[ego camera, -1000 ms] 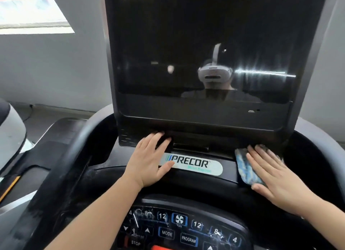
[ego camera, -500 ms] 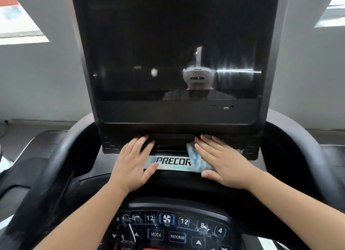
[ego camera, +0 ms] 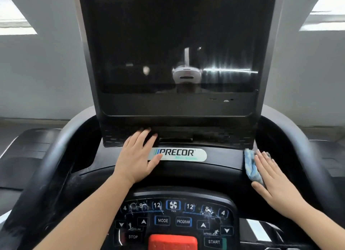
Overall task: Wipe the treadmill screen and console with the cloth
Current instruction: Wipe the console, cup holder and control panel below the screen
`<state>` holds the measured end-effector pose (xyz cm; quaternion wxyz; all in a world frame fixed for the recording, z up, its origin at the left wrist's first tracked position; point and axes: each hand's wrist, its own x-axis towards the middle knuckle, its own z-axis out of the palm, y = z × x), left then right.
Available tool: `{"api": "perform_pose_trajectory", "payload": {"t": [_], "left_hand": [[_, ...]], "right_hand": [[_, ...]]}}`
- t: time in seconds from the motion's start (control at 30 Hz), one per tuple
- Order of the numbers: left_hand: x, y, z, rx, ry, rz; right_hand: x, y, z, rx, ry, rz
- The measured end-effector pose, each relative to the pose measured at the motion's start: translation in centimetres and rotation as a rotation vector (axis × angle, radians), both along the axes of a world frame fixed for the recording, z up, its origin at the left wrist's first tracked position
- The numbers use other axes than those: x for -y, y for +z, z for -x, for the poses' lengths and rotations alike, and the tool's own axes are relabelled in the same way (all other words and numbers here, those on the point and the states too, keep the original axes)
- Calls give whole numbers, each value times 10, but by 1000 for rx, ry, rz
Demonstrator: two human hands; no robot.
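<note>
Both hands flat: right hand atop cloth at console right edge, left hand beside logo plate.

The treadmill screen is standing upright above the console, large, dark and glossy, switched off and reflecting lights. The console is lying below it, black and curved, carrying a silver PRECOR badge at its middle and a keypad nearer the viewer, with FAN, MODE, PROGRAM, STOP and START keys showing. The cloth, blue and white and crumpled, is lying on the console's right end, well right of the badge, being pressed flat under the right hand.
</note>
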<state>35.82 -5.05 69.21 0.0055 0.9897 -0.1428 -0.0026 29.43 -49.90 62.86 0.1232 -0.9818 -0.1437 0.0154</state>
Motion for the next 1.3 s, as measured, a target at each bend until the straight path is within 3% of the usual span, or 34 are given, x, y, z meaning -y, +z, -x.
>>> {"api": "perform_pose_trajectory", "payload": {"t": [0.17, 0.4, 0.63, 0.8, 0.97, 1.1, 1.3], "left_hand": [[1, 1, 0, -12, -6, 26], [4, -1, 0, -1, -9, 37], [5, -2, -1, 34, -5, -3], [22, 13, -1, 64, -83, 33], [64, 22, -4, 24, -237, 49], [92, 30, -4, 17, -282, 78], [98, 29, 9, -26, -319, 4]], "right_hand": [[13, -14, 41, -74, -173, 70], [-37, -3, 30, 86, -198, 51], [-1, -32, 73, -44, -447, -14], [-2, -25, 63, -58, -435, -9], [15, -11, 31, -97, -362, -132], [12, -18, 61, -61, -418, -211], [0, -28, 79, -92, -419, -11]]}}
